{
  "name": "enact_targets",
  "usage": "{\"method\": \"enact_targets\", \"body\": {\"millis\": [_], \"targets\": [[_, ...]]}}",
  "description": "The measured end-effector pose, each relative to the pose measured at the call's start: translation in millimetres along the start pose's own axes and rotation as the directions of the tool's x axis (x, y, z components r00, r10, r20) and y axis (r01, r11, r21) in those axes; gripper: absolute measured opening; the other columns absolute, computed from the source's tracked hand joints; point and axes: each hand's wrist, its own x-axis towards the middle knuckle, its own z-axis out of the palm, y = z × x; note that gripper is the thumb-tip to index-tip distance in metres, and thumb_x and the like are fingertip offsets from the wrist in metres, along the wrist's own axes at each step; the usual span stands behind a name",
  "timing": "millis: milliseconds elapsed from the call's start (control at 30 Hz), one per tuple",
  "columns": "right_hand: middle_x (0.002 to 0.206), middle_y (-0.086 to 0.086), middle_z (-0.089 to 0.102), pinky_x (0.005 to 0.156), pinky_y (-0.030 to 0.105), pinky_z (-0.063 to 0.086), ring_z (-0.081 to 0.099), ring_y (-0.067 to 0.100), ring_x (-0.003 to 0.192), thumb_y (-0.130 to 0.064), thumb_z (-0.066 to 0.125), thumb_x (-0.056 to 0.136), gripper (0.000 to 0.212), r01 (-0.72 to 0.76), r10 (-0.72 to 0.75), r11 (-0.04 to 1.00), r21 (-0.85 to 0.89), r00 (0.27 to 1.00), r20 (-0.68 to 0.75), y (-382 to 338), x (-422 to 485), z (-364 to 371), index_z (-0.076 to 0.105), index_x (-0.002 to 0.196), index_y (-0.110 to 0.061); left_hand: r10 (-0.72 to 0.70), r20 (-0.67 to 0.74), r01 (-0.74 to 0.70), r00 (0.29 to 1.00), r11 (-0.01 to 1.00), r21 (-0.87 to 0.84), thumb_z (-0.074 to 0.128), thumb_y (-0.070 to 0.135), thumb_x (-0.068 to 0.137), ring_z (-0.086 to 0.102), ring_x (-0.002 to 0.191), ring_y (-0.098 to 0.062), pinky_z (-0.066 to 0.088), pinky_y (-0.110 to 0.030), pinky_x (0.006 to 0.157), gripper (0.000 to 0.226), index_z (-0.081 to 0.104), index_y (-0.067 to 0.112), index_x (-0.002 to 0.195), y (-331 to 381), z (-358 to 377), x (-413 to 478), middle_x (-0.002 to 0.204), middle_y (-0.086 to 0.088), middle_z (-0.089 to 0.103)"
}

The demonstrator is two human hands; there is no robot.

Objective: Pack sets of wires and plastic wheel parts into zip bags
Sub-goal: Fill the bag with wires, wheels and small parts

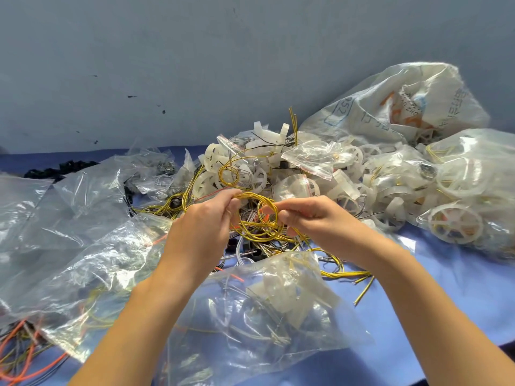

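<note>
Both hands are raised over the middle of the blue table cover, in front of the parts heap.

The left hand pinches the yellow wire bundle at its upper left edge, thumb against curled fingertips. The right hand grips the bundle's right side, its fingers curled round the strands.

The bundle is wound into a loose coil of several turns. Its flat face is turned roughly toward the camera, and its long axis runs left to right between the two hands. The lower turns sag below the fingers. One strand runs up and away from the left hand and curls into a small loop above the heap.

The wire is thin and glossy yellow with a fine dark stripe. More yellow wire of the same kind lies on the cover below the hands, its cut ends pointing toward the lower right.

Behind the hands lies a pile of white plastic wheel parts, with a small zip bag on top. A clear bag holding wires and white parts lies under the forearms. A large printed sack stands at the right rear. Orange wires lie at the lower left.
</note>
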Motion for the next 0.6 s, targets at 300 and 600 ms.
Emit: {"method": "enact_targets", "body": {"millis": [300, 600], "targets": [[0.098, 0.000, 0.070, 0.081, 0.039, 0.052, 0.064, 0.017, 0.088, -0.013, 0.057, 0.099, 0.019, 0.003, -0.052, 0.954, -0.300, 0.986, -0.157, 9.6, 1.3, -5.2, 0.073, 0.108, -0.017, -0.142, -0.102, 0.158, 0.985, 0.974, 0.161, 0.042, 0.025, 0.098, 0.064, 0.076, -0.030, 0.052, -0.042, 0.068, 0.024, 0.062, 0.033, 0.109, -15.1, -21.4, 0.2, 0.083, 0.009, 0.070], [0.094, -0.013, 0.067, 0.077, 0.021, 0.046, 0.062, 0.001, 0.090, -0.021, 0.062, 0.096, 0.016, 0.072, -0.154, 0.933, -0.354, 0.966, -0.210, -6.3, -5.4, 0.3, 0.076, 0.103, -0.023, -0.482, -0.193, 0.365, 0.855, 0.821, -0.439, 0.040, 0.022, 0.102, 0.068, 0.059, -0.015, 0.054, -0.028, 0.057, 0.027, 0.066, 0.020, 0.095, -30.2, -37.8, 5.5, 0.069, 0.005, 0.071]]}}
